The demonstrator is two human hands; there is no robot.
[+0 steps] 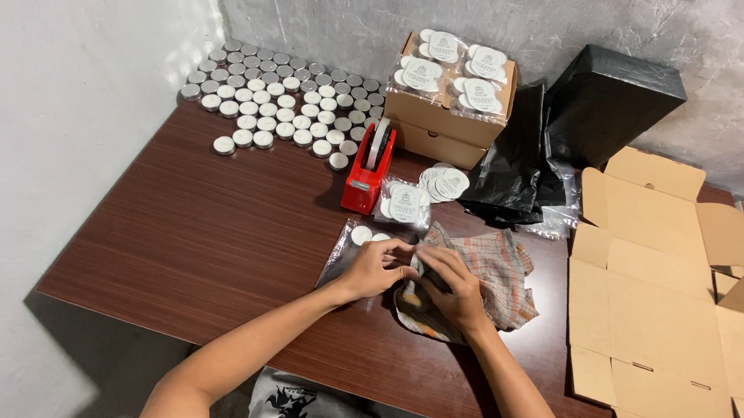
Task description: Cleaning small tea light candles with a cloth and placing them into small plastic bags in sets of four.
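One brown table (pixel 218 226) holds one flat cardboard box (pixel 665 292), one red tape holder (pixel 367 179) and many little round tins (pixel 284 103). Both hands, left hand (pixel 375 268) and right hand (pixel 452 291), meet, pinching one checked cloth (pixel 504 271) beside one clear bag (pixel 344 250).

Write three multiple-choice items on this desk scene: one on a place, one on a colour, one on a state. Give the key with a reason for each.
1. Where is the tape dispenser?
A. between the round tins and the hands
B. on the flat cardboard
C. on the black box

2. What colour is the dispenser?
A. blue
B. red
C. green

3. How does the large cardboard box at right lie?
A. taped shut
B. unfolded flat
C. stacked upright

Key: A, it stands below the round tins, above the left hand and right hand; B, its body is red; C is wrong, B: its flaps lie spread on the table.
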